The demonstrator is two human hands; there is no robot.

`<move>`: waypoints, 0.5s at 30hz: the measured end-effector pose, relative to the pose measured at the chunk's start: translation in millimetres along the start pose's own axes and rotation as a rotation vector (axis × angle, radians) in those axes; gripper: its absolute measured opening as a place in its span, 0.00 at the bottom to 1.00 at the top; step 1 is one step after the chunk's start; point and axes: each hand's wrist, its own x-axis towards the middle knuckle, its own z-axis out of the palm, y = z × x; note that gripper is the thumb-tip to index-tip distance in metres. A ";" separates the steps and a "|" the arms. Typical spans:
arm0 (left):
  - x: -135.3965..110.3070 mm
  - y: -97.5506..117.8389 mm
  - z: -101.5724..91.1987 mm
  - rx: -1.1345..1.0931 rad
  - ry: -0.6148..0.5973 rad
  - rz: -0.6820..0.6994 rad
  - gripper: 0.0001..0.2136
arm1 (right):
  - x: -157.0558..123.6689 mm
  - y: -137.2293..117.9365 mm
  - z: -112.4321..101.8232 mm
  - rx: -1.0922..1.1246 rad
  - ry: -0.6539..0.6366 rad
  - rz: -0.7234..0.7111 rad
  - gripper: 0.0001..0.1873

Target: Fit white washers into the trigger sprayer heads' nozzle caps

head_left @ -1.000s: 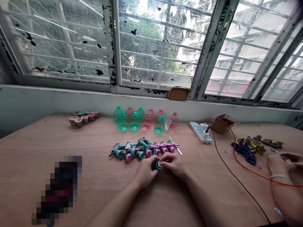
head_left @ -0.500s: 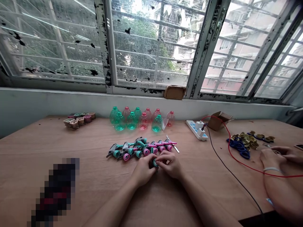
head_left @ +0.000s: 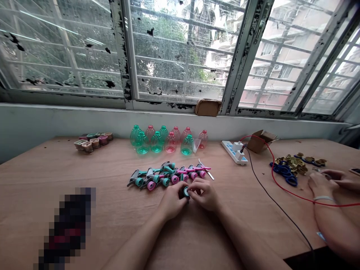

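The left hand (head_left: 171, 200) and right hand (head_left: 204, 194) grasp a teal sprayer collar (head_left: 186, 192) with curled fingers (head_left: 197, 185), just in front of a heap of trigger sprayers (head_left: 165, 174). Plastic bottles (head_left: 157, 141) stand beyond the heap.

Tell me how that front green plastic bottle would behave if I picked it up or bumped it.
The green plastic bottle looks thin-walled and empty, so it is probably light for its size and may dent if squeezed. Standing upright on its round base, it would likely tip when bumped, then roll on the wooden table.
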 end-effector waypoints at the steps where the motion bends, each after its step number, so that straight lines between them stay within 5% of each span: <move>1: -0.1 0.6 -0.1 0.001 0.000 0.003 0.16 | 0.1 -0.1 0.4 -0.005 0.000 0.000 0.05; 15: 1.5 3.9 0.3 0.056 0.021 0.037 0.15 | 2.5 1.2 2.1 -0.079 0.001 0.038 0.06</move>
